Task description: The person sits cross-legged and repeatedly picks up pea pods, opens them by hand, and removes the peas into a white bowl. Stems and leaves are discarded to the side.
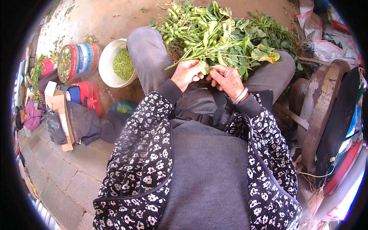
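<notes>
My left hand (189, 74) is closed, thumb against fingers, on a green soybean pod (204, 70). The fingertips of my right hand (225, 80), with a pale bangle at its wrist, pinch the pod's other side. Both hands meet above my lap, at the near edge of a heap of soybean plants (198, 34) with pods, stems and leaves that lies between and over my knees. Cut stems reach over my left hand. Left of my knee stands a white plastic bucket (105, 67) with shelled green soybeans (123, 64) in it.
A round printed container (83, 61) holding leaves lies beyond the bucket. Nearer are a cardboard box (59, 103), a red plastic bag (90, 95) and a green bag (126, 105) with beans. At the right stand a heavy round-edged wooden object (325, 115) and woven sacks (330, 46).
</notes>
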The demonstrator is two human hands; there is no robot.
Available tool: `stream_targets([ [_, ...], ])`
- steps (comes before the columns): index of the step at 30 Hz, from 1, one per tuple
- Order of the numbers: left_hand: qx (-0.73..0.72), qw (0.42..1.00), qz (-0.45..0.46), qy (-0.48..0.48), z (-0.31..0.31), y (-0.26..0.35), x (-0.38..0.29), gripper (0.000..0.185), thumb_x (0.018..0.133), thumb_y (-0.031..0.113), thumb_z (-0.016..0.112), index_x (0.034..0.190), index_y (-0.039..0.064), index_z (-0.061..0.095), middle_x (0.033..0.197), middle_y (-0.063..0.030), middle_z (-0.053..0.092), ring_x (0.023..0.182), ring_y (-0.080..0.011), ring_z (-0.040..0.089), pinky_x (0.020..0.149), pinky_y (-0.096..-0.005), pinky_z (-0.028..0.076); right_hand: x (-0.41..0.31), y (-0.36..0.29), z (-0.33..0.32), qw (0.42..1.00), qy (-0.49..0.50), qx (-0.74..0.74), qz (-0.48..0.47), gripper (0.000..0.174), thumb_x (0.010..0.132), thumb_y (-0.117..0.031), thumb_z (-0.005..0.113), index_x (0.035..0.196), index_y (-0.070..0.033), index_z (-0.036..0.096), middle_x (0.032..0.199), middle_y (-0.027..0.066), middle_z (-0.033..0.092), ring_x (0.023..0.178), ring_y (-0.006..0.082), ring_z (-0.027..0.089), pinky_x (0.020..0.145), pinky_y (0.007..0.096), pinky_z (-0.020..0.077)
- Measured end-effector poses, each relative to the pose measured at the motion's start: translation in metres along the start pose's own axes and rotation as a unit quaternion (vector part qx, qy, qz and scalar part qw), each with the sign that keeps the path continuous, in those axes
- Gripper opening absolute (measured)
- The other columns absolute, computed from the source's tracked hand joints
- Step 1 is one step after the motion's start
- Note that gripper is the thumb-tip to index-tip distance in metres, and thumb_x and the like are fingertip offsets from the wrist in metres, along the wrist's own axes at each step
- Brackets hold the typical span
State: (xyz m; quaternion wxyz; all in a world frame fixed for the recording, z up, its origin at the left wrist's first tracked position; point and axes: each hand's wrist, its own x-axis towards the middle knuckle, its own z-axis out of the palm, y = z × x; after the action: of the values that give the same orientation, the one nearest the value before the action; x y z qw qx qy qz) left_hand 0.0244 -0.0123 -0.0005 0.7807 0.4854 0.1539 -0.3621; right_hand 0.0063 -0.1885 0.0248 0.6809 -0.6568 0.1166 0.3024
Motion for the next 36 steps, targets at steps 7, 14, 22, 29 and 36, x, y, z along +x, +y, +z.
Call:
stream_targets([
  [7, -0.054, 0.998, -0.016, -0.027, -0.008, -0.003, 0.003, 0.022, 0.088, 0.006, 0.046, 0.103, -0.005, 0.056, 0.077, -0.0003, 0.049, 0.060, -0.0054, 0.044, 0.045, -0.0156, 0.029, 0.064, -0.037, 0.005, 0.812, 0.232, -0.425, -0.326, 0.021, 0.082, -0.021, 0.062, 0.087, 0.000, 0.060, 0.067, 0.0140, 0.062, 0.056, 0.0250, 0.060, 0.053, 0.0350, 0.0470],
  [14, -0.002, 0.991, -0.095, -0.096, -0.012, 0.001, 0.001, 0.023, 0.090, 0.007, 0.047, 0.108, -0.003, 0.055, 0.079, -0.0014, 0.053, 0.059, -0.0040, 0.043, 0.043, -0.0124, 0.029, 0.103, -0.037, 0.007, 0.774, 0.251, -0.526, -0.247, 0.026, 0.076, -0.023, 0.065, 0.090, -0.004, 0.055, 0.074, 0.0113, 0.064, 0.073, 0.0315, 0.062, 0.066, 0.0401, 0.0482],
  [22, -0.193, 0.975, -0.037, -0.098, 0.019, 0.011, 0.019, 0.014, 0.093, 0.015, 0.047, 0.099, 0.004, 0.054, 0.076, -0.0008, 0.052, 0.059, -0.0071, 0.047, 0.046, -0.0169, 0.038, 0.065, -0.049, -0.015, 0.912, 0.179, -0.309, -0.200, 0.022, 0.076, -0.013, 0.068, 0.091, 0.002, 0.064, 0.080, 0.0098, 0.066, 0.069, 0.0108, 0.059, 0.066, 0.0227, 0.0487],
  [29, -0.256, 0.964, -0.039, 0.067, 0.043, 0.005, 0.027, 0.016, 0.093, 0.019, 0.049, 0.096, 0.003, 0.053, 0.082, -0.0037, 0.052, 0.069, -0.0114, 0.048, 0.062, -0.0212, 0.045, 0.020, -0.013, -0.005, 0.960, 0.184, -0.024, -0.208, 0.011, 0.077, -0.002, 0.066, 0.087, 0.003, 0.065, 0.073, 0.0002, 0.063, 0.066, 0.0040, 0.054, 0.060, 0.0192, 0.0452],
  [36, -0.087, 0.993, 0.016, 0.083, 0.035, 0.003, 0.020, 0.018, 0.092, 0.022, 0.051, 0.092, 0.005, 0.055, 0.073, 0.0014, 0.050, 0.060, -0.0057, 0.043, 0.052, -0.0167, 0.038, 0.010, 0.001, -0.003, 0.923, 0.152, -0.250, -0.250, 0.020, 0.091, -0.015, 0.052, 0.101, 0.001, 0.059, 0.069, 0.0018, 0.055, 0.058, 0.0075, 0.049, 0.053, 0.0209, 0.0399],
])
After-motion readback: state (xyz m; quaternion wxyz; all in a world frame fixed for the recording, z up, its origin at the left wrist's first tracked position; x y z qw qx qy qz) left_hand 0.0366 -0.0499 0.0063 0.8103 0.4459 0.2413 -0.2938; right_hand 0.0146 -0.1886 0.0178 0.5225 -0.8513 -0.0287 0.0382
